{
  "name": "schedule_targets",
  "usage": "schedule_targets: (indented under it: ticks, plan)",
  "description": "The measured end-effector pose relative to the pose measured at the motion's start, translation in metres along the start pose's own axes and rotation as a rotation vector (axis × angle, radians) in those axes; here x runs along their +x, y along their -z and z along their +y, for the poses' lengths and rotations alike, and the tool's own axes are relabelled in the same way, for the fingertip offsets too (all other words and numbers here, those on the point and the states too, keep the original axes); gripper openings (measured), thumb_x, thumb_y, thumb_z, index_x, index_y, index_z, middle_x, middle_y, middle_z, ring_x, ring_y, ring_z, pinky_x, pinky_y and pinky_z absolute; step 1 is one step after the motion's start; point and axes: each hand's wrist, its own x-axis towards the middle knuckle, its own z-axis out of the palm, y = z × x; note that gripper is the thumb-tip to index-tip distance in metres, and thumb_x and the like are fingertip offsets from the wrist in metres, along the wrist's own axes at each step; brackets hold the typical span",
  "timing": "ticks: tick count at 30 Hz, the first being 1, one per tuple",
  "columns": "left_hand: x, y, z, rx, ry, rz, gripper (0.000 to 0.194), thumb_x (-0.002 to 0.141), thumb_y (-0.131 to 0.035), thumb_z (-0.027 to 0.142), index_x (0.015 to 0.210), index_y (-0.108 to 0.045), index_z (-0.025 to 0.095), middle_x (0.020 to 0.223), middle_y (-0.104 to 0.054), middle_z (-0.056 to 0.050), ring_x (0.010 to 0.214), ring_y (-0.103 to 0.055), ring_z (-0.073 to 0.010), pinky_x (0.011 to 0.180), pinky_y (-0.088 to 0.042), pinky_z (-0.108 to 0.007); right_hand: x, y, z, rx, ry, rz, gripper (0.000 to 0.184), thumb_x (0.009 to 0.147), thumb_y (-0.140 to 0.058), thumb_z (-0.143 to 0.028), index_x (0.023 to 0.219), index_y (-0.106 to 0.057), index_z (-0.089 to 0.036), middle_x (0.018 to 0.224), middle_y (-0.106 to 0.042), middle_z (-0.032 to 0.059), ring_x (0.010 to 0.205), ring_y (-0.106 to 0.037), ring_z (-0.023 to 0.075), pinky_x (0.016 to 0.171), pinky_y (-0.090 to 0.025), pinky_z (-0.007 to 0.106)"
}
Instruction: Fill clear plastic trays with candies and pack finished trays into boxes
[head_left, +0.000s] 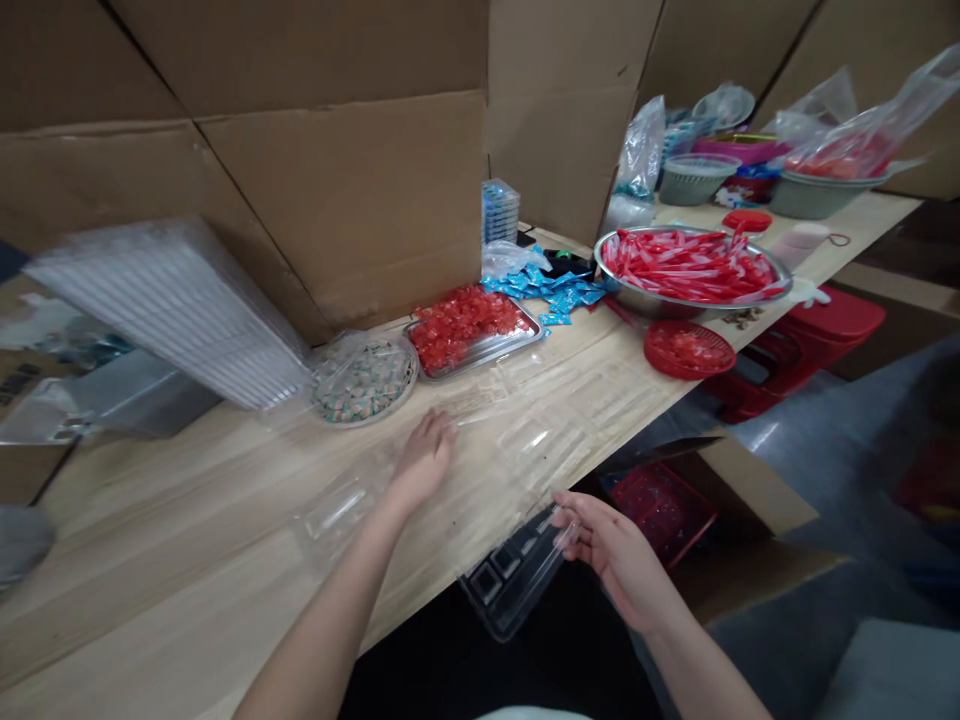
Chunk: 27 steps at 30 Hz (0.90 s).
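My right hand (pixel 611 550) pinches the edge of a clear plastic compartment tray (pixel 510 580), which hangs tilted over the table's front edge. My left hand (pixel 426 458) is low over the wooden table, fingers stretched forward and slightly blurred. Around it lie more clear compartment trays, one tray (pixel 337 515) beside the left forearm and another tray (pixel 544 435) to the right. Whether the left fingers touch the plastic I cannot tell. Just beyond that hand are a round dish of small wrapped pieces (pixel 367 385) and a metal tray (pixel 491 350) with red packets.
A tall leaning stack of clear trays (pixel 180 310) stands at left. Blue packets (pixel 555 285), a steel bowl (pixel 694 295) of red-and-pink sticks and a red basket (pixel 690 355) line the table's far side. Cardboard walls (pixel 345 200) rise behind; a red stool (pixel 832 325) stands right.
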Motion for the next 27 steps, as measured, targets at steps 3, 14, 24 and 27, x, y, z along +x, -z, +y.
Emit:
schedule_targets:
  ticks: [3, 14, 24, 27]
  plan:
    - [-0.009, 0.004, 0.014, -0.024, -0.071, 0.024, 0.059, 0.089, -0.026, 0.047, 0.134, -0.035, 0.010, 0.143, -0.030, -0.019, 0.135, -0.023, -0.0273, 0.108, -0.018, -0.047, -0.004, -0.005, -0.002, 0.045, 0.014, 0.040, 0.034, 0.073, -0.065, -0.043, 0.094, -0.065, -0.017, 0.083, -0.065, 0.0051, 0.064, -0.059, 0.0119, 0.058, -0.047, 0.024]
    - [-0.110, 0.025, 0.020, -0.344, -0.130, -0.084, 0.084, 0.070, -0.065, 0.033, 0.141, -0.021, 0.026, 0.140, -0.031, -0.011, 0.128, -0.032, -0.0259, 0.104, -0.029, -0.043, -0.009, -0.100, 0.002, 0.017, 0.105, -0.289, 0.022, 0.074, -0.068, -0.030, 0.093, -0.062, -0.022, 0.083, -0.061, -0.0005, 0.077, -0.056, 0.0106, 0.065, -0.047, 0.022]
    - [-0.120, 0.063, -0.106, 0.386, -0.057, 0.035, 0.073, 0.077, -0.049, 0.056, 0.139, -0.029, 0.023, 0.148, -0.022, -0.009, 0.137, -0.013, -0.0307, 0.108, -0.007, -0.051, 0.027, -0.114, 0.022, 0.232, 0.002, -0.172, 0.019, 0.072, -0.069, -0.033, 0.082, -0.062, -0.017, 0.091, -0.066, 0.0038, 0.091, -0.062, 0.0164, 0.088, -0.047, 0.032]
    - [-0.150, 0.071, -0.145, 0.605, 0.019, 0.112, 0.067, 0.081, -0.041, 0.054, 0.138, -0.030, 0.021, 0.148, -0.024, -0.009, 0.137, -0.014, -0.0282, 0.108, -0.010, -0.049, 0.041, -0.119, 0.035, 0.178, 0.014, -0.126, 0.026, 0.071, -0.068, -0.036, 0.087, -0.061, -0.016, 0.097, -0.064, 0.0075, 0.095, -0.062, 0.0190, 0.092, -0.047, 0.035]
